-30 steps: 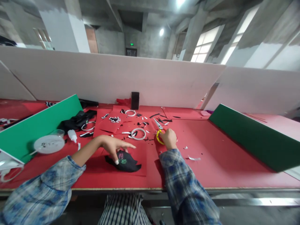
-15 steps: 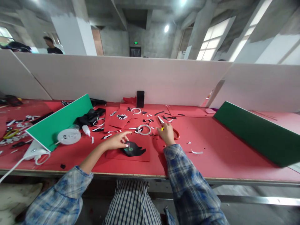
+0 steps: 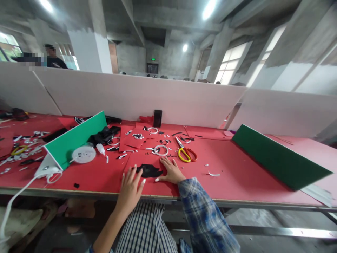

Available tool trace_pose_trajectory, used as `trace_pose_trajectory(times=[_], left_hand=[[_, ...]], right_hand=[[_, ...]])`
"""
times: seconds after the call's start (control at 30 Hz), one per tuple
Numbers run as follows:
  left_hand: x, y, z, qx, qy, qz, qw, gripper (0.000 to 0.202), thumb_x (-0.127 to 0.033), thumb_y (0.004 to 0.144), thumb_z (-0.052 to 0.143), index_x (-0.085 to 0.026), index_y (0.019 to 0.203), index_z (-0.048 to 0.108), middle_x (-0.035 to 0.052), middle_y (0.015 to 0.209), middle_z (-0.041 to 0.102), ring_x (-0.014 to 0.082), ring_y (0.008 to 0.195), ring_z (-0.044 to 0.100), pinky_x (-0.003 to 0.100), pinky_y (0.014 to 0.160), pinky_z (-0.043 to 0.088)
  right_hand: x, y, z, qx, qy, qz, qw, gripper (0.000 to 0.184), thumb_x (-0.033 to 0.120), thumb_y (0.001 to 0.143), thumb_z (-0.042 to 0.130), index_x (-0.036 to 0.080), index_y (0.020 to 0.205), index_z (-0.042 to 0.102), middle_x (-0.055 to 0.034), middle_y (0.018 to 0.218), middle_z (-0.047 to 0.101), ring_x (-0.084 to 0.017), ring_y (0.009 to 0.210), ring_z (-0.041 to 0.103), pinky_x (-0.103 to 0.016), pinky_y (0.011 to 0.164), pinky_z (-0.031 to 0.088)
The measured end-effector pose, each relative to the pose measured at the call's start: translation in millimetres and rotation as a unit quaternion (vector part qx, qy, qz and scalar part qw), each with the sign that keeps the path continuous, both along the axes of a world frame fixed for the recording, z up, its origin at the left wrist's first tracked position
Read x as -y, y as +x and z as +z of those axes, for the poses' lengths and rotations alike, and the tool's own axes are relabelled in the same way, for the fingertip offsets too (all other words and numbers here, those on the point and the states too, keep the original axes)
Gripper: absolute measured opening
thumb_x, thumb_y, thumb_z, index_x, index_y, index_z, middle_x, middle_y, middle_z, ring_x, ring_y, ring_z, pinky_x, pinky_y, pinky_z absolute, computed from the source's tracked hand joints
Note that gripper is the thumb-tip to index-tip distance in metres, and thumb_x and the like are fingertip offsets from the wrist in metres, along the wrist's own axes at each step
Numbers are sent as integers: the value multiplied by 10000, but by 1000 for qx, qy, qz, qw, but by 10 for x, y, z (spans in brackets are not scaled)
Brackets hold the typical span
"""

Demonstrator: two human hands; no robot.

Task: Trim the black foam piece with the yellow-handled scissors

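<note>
A black cut-out piece (image 3: 149, 170) lies on a red sheet (image 3: 155, 188) near the table's front edge. My left hand (image 3: 131, 185) is spread at the piece's left side, its fingertips over that edge. On the other side my right hand (image 3: 170, 171) rests with fingers stretched and thumb apart, close to the piece's pointed end. Neither hand grips anything. Scissors (image 3: 186, 154) with one yellow and one orange handle lie just beyond my right hand, blades pointing away. A white ring-shaped roll (image 3: 160, 150) sits behind the black piece.
Black and white scraps litter the red table (image 3: 223, 165). Green boards stand at the left (image 3: 79, 140) and right (image 3: 276, 158). A round clear-lidded tub (image 3: 84, 154), a white glue bottle (image 3: 100, 149) and a black phone-like block (image 3: 157, 118) are around. A white partition (image 3: 131, 95) closes the back.
My right hand has let go of the scissors, which now lie on the table, and has moved left beside the black piece. My left hand has come nearer and spread its fingers.
</note>
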State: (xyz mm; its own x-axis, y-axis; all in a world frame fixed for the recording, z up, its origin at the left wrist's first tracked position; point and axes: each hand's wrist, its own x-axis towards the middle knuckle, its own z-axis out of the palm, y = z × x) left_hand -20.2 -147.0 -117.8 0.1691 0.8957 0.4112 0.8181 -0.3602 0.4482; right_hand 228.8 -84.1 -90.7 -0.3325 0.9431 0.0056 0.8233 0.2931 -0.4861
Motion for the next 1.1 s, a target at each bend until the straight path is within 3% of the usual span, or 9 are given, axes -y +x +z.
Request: trace_pose_trajectory(times=[0.1,0.23,0.43,0.5,0.57,0.67,0.77,0.87,1.1], left_hand=[[-312,-118,183,49,-72,50,995,533,-314,929,637,-202,1450,631,212,1414,707,418,1403,593,599,1145,482],[-631,-122,424,71,-184,33,980,450,-143,820,706,-169,1270,707,96,971,810,288,1029,774,410,981,590],[-798,-131,494,83,-215,49,972,319,-119,890,653,-123,1206,702,86,896,798,204,648,770,299,649,618],[-758,-186,489,68,-200,63,975,339,-111,884,663,-121,1220,702,101,908,799,241,733,793,338,707,637],[-648,-234,454,48,-167,80,981,365,-149,903,669,-127,1266,701,164,1069,799,314,994,796,428,879,636],[-384,-242,305,-24,-49,92,994,398,-235,998,557,-109,1349,695,251,1342,720,386,1253,703,545,1064,561],[-109,-152,65,-120,58,-19,991,435,-253,1057,455,-158,1404,700,180,1470,695,334,1392,639,507,1165,516],[69,-19,-126,-185,53,-57,980,471,-270,1080,426,-169,1480,654,148,1523,663,332,1444,602,562,1179,503],[148,203,-77,-195,31,-2,980,493,-346,1083,468,-149,1500,642,173,1546,623,359,1426,618,555,1158,522]], right_hand=[[2,-17,13,-8,-20,1,1000,1204,654,690,923,193,1678,410,-227,1738,336,-417,1647,238,-659,1324,78],[-2,-17,12,-19,-38,-5,999,1240,661,669,931,174,1679,402,-205,1754,305,-393,1665,189,-627,1337,23],[15,0,-8,-33,-31,-5,999,1203,669,674,921,222,1673,422,-192,1756,314,-406,1669,153,-656,1327,45],[49,-6,-25,-34,-14,-16,999,1190,658,680,924,243,1674,419,-195,1763,295,-418,1668,145,-693,1312,69],[114,-15,-39,-34,11,-31,999,1162,616,707,928,242,1677,410,-201,1770,264,-423,1667,134,-725,1296,97],[256,-26,-54,-39,52,-14,998,978,524,828,873,236,1659,446,-187,1752,318,-406,1664,161,-735,1293,117],[387,-31,-62,-43,75,30,996,675,449,966,750,259,1585,563,-154,1681,470,-377,1646,256,-725,1301,127],[447,-27,-68,-42,63,39,996,514,434,1017,683,243,1494,665,-165,1636,529,-380,1621,325,-722,1295,166],[413,25,-133,-76,70,40,994,724,428,983,726,257,1641,477,-182,1628,537,-358,1547,473,-691,1293,234]])
